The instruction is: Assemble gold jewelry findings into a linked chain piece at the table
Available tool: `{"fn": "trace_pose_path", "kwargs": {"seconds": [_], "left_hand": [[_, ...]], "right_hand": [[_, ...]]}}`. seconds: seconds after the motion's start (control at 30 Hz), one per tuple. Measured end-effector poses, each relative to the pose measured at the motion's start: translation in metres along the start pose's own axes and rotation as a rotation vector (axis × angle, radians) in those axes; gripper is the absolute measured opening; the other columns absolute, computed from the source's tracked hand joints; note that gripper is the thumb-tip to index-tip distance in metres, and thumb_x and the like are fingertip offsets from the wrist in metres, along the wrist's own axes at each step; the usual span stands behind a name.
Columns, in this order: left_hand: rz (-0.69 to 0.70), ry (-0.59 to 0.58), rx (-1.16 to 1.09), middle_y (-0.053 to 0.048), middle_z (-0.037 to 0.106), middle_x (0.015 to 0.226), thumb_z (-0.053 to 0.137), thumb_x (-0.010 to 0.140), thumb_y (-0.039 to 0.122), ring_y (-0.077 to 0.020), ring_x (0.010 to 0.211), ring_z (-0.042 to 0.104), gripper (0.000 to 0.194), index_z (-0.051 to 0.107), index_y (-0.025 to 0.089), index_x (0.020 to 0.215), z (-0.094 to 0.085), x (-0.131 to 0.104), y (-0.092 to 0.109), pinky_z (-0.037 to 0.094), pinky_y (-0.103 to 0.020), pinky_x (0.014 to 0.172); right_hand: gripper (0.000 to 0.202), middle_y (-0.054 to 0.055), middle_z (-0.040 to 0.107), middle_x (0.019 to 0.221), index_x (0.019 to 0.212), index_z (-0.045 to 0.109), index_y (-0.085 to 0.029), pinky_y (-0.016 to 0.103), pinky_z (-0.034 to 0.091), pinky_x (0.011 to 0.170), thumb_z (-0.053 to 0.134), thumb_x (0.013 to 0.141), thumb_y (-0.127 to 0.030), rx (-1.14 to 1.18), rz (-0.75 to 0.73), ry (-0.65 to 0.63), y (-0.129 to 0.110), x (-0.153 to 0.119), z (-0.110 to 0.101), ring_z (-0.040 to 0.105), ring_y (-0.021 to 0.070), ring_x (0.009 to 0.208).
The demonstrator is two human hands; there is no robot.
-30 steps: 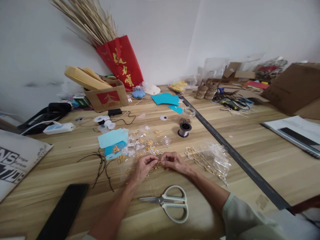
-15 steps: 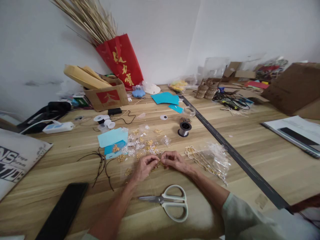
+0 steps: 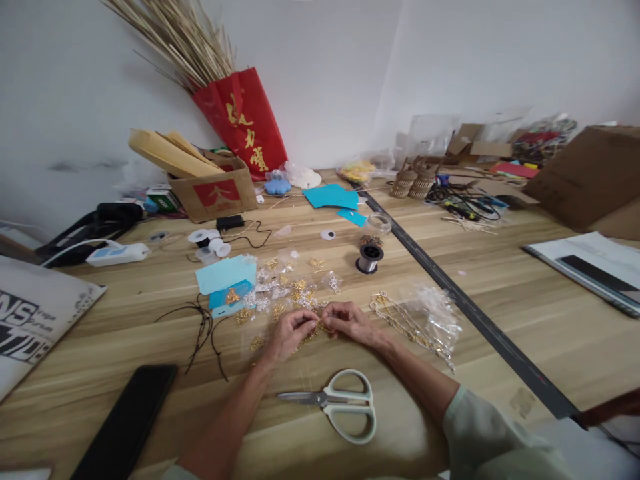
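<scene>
My left hand (image 3: 295, 333) and my right hand (image 3: 349, 321) meet in a pinch over the table. Between their fingertips is a small gold-coloured piece (image 3: 320, 323), too small and partly covered to name; each hand appears to grip an end of it. Just beyond my fingers lie small gold and silver jewellery findings (image 3: 299, 291) on clear plastic bags. Closer to me, white-handled scissors (image 3: 333, 403) rest with blades pointing left. Gold and silver chains (image 3: 400, 323) lie beside clear bags (image 3: 440, 320) to the right of my right hand.
A spool of wire (image 3: 369, 259) stands beyond my right hand. Blue cards (image 3: 225, 275) and black cords (image 3: 203, 330) lie left, with a black phone-like slab (image 3: 127, 420) nearer me. A dark strip (image 3: 450, 293) crosses the table at right. Boxes and a red bag (image 3: 245, 127) stand behind.
Both hands stay almost in place, fingertips still pinched together. A little more of the gold-coloured piece shows below them. Nothing else has visibly moved.
</scene>
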State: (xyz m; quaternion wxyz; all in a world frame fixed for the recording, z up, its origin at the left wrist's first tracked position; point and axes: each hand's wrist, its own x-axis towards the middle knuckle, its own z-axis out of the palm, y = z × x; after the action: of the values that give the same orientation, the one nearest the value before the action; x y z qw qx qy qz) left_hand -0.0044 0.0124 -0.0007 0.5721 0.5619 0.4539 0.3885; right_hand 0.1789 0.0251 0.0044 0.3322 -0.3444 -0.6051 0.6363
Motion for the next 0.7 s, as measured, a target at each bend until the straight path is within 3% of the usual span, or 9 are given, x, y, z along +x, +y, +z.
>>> {"fn": "trace_pose_path", "kwargs": {"seconds": [0.53, 0.7], "left_hand": [[-0.008, -0.047, -0.039, -0.001, 0.057, 0.061, 0.062, 0.073, 0.038, -0.0115, 0.06, 0.05, 0.026, 0.064, 0.012, 0.069, 0.0, -0.004, 0.011, 0.038, -0.023, 0.059], [-0.027, -0.031, -0.018, 0.0, 0.057, 0.061, 0.067, 0.069, 0.035, -0.011, 0.059, 0.049, 0.023, 0.064, 0.013, 0.069, 0.001, -0.002, 0.007, 0.037, -0.023, 0.057]], "right_hand": [[0.028, -0.003, 0.05, 0.061, 0.078, 0.055, -0.013, 0.019, 0.038, 0.049, 0.06, 0.08, -0.041, -0.079, -0.033, -0.011, 0.006, 0.0, 0.001, 0.048, 0.0077, 0.05], [0.026, -0.003, 0.05, 0.062, 0.079, 0.055, -0.013, 0.019, 0.037, 0.048, 0.059, 0.08, -0.039, -0.103, -0.035, -0.003, 0.007, -0.001, 0.001, 0.047, 0.0075, 0.05]]}}
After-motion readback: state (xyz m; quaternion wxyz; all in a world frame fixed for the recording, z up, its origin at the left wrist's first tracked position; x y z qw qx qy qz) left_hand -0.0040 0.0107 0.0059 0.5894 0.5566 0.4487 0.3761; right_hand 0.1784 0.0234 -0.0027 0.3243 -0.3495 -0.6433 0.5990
